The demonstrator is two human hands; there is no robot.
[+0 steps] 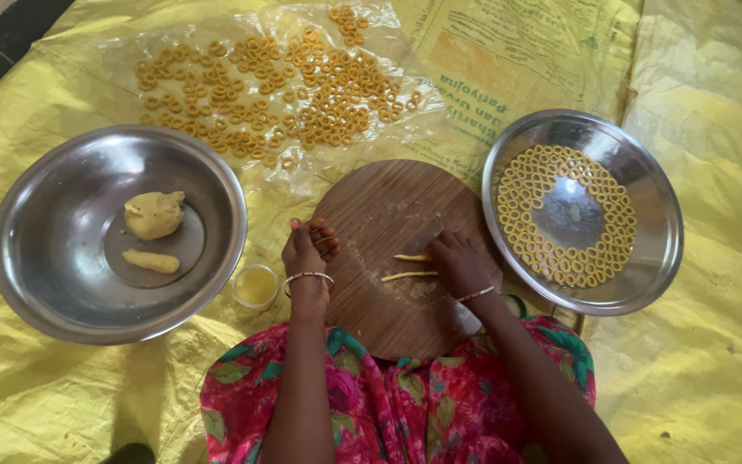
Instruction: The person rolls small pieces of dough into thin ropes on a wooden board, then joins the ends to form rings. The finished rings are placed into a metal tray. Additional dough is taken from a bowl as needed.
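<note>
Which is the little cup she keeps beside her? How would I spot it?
Start at the big steel bowl on the left, the one holding dough lumps. Between its lower right rim and the round wooden board sits the small clear cup, just left of her left hand. It alone is tiny, see-through and filled with something yellowish.

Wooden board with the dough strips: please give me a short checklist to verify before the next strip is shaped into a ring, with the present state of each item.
1. Dough strips lie on the round wooden board: ok, two thin strips, apart from each other.
2. Right hand is at the strips: ok, its fingers touch them.
3. Left hand is free: cannot tell, its fingers are curled and may hide something.
4. Steel plate has room for more rings: ok, its middle is bare.
5. Dough remains in the steel bowl: ok, one lump and one roll.
6. Small cup of yellow liquid stands beside the board: ok.
</note>
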